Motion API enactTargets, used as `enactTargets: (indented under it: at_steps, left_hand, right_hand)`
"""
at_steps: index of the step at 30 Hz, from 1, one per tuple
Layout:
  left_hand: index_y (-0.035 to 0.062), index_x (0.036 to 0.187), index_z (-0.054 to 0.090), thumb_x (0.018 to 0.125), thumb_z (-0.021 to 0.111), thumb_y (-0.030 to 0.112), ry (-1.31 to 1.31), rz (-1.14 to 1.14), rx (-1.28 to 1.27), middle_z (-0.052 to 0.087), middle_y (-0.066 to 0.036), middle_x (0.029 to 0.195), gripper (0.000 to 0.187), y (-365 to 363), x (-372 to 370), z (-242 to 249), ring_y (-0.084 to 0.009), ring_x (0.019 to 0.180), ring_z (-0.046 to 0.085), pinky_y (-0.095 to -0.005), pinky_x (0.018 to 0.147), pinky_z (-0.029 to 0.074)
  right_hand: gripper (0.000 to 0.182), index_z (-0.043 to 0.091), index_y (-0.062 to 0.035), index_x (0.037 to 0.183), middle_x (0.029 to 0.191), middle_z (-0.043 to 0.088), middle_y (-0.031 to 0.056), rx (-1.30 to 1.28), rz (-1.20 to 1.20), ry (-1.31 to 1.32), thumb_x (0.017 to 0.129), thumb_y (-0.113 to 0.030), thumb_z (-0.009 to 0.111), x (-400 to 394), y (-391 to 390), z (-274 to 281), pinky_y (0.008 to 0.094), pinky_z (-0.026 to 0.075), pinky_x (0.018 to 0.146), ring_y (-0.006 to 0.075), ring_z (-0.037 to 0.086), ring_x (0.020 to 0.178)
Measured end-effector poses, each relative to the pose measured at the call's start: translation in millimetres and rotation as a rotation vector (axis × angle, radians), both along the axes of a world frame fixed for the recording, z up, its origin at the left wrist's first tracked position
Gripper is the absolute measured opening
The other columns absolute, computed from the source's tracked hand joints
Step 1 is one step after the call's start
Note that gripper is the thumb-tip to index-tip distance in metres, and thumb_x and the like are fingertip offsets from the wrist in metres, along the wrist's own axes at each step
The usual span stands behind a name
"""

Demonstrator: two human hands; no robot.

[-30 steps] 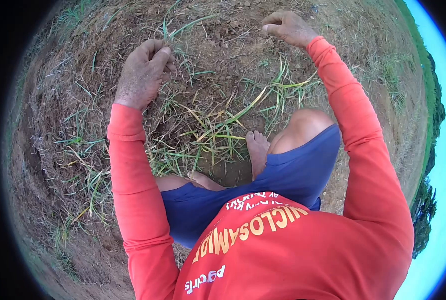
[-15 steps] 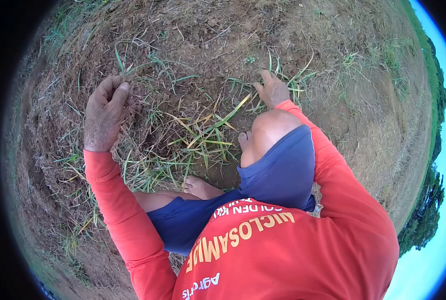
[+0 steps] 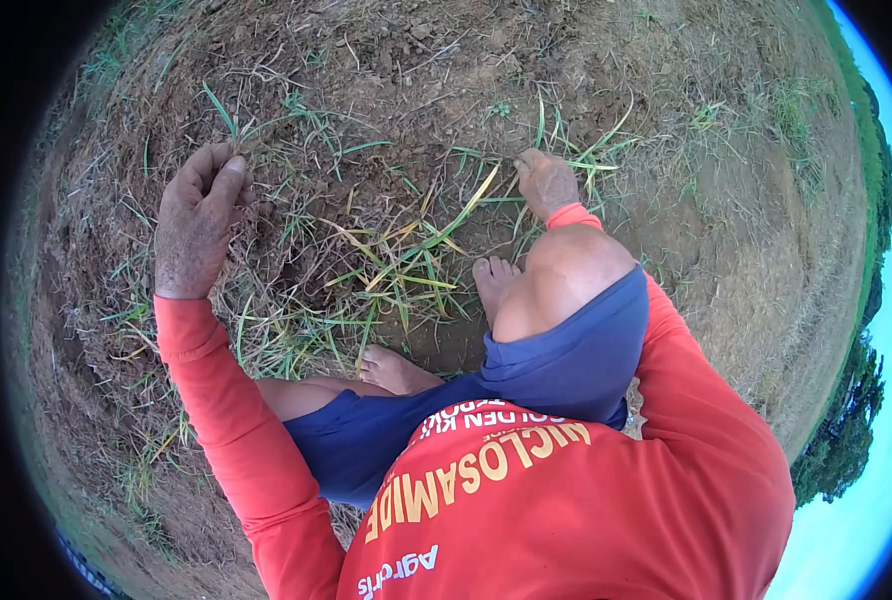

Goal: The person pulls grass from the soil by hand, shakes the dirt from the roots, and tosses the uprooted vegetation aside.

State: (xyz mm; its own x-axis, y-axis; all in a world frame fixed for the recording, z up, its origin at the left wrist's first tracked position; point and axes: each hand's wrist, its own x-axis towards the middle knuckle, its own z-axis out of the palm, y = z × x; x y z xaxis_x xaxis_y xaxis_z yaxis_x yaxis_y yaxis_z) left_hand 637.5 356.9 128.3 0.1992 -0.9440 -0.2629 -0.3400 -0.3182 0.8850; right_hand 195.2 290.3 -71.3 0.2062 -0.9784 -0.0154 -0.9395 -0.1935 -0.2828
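My left hand (image 3: 198, 215) is raised at the left, thumb and fingers pinched on a small grass plant (image 3: 222, 110) whose green blades stick out past the fingertips. Its lower part is hidden by the hand. On the right, my right hand (image 3: 548, 183) is down at the ground, fingers curled in at the base of a grass tuft (image 3: 598, 162). Long green blades spread out on both sides of it; the fingertips are hidden. Between the hands lies a loose heap of green and yellowing grass (image 3: 406, 270) on the soil.
My bare feet (image 3: 394, 370) are on the ground close behind the heap, and my bent right knee (image 3: 576, 265) rises near my right forearm. Brown soil (image 3: 706, 230) with dry stalks and scattered grass extends around. Trees (image 3: 846, 420) stand at the far right.
My right hand's fingers, partly spread before, have curled in at the grass tuft. My left hand has shifted slightly left with its grass. The right knee has moved a little right.
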Motion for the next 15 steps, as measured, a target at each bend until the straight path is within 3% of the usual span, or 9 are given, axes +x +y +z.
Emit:
enactTargets:
  at_steps: [3,7,9,11,12,15]
  left_hand:
    - [0.0012,0.118,0.066,0.104,0.061,0.023,0.016,-0.004,0.026,0.066,0.001,0.091,0.026,-3,-5,1,-0.0058,0.08,0.061,-0.0233,0.07,0.049]
    - [0.0058,0.116,0.066,0.105,0.061,0.027,-0.013,-0.045,0.054,0.062,0.005,0.089,0.024,-4,-3,-2,-0.0042,0.081,0.058,-0.0211,0.072,0.048]
    - [0.0061,0.116,0.066,0.104,0.061,0.027,0.004,-0.042,0.066,0.062,0.005,0.089,0.024,-6,-2,-4,-0.004,0.081,0.058,-0.0214,0.072,0.048]
    - [0.0063,0.115,0.066,0.104,0.062,0.027,-0.014,-0.055,0.064,0.062,0.005,0.089,0.023,-8,-4,-4,-0.0037,0.08,0.058,-0.021,0.071,0.048]
    - [0.0064,0.114,0.066,0.104,0.062,0.027,-0.022,-0.063,0.06,0.062,0.005,0.09,0.023,-10,-6,-4,-0.0035,0.08,0.058,-0.0209,0.07,0.048]
    - [0.0016,0.118,0.066,0.103,0.062,0.022,0.015,-0.042,0.055,0.064,0.002,0.086,0.026,-14,-13,-8,-0.005,0.075,0.059,-0.0227,0.067,0.048]
  right_hand:
    - [0.018,0.07,-0.0048,0.089,0.088,0.073,0.019,0.019,-0.007,-0.099,0.093,-0.022,0.067,-5,-3,13,0.0507,0.056,0.078,0.0416,0.071,0.087]
    - [0.023,0.077,-0.0051,0.102,0.097,0.075,0.0195,0.077,-0.112,-0.157,0.09,-0.023,0.069,-24,-9,39,0.0468,0.056,0.082,0.0406,0.071,0.091]
    - [0.026,0.076,-0.0015,0.105,0.09,0.076,0.0169,0.288,-0.192,-0.268,0.09,-0.023,0.071,-41,-22,47,0.0388,0.057,0.073,0.0294,0.074,0.078]
    - [0.026,0.076,0.0004,0.104,0.084,0.076,0.0148,0.457,-0.282,-0.374,0.091,-0.021,0.072,-34,-29,97,0.0347,0.056,0.067,0.0216,0.073,0.071]
    - [0.026,0.076,0.0026,0.104,0.08,0.074,0.0096,0.421,-0.248,-0.432,0.091,-0.02,0.074,-33,-33,115,0.0282,0.052,0.059,0.0116,0.068,0.064]
    - [0.029,0.075,0.0036,0.105,0.08,0.074,0.0075,0.531,-0.259,-0.542,0.091,-0.021,0.076,-31,-50,156,0.0265,0.051,0.057,0.012,0.067,0.062]
